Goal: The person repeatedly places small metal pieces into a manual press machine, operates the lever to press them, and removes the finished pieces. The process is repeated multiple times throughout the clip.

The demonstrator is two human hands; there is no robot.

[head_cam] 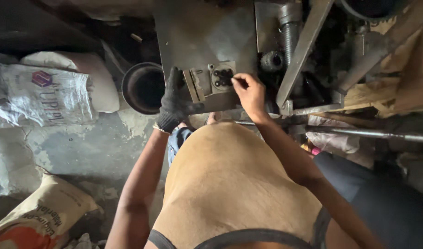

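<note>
Now – L hand (175, 100) gloved on plate (207, 41) | R hand (249, 92) at black rings (223, 76) | pot (143, 87) dark inside

A metal plate (207, 37) lies ahead of the person, and a small fixture block (223, 77) sits on its near edge. The left hand (175, 100) rests on that edge, just left of the block; the right hand (249, 92) touches the block from the right. A round drum (143, 87) stands left of the plate. Sacks (40, 92) lie on the floor (91, 147) farther left. A slanted angle bar (303, 50) and a ribbed hose (290, 27) stand right of the plate, and a steel rod (368, 133) lies nearer, to the right.
</note>
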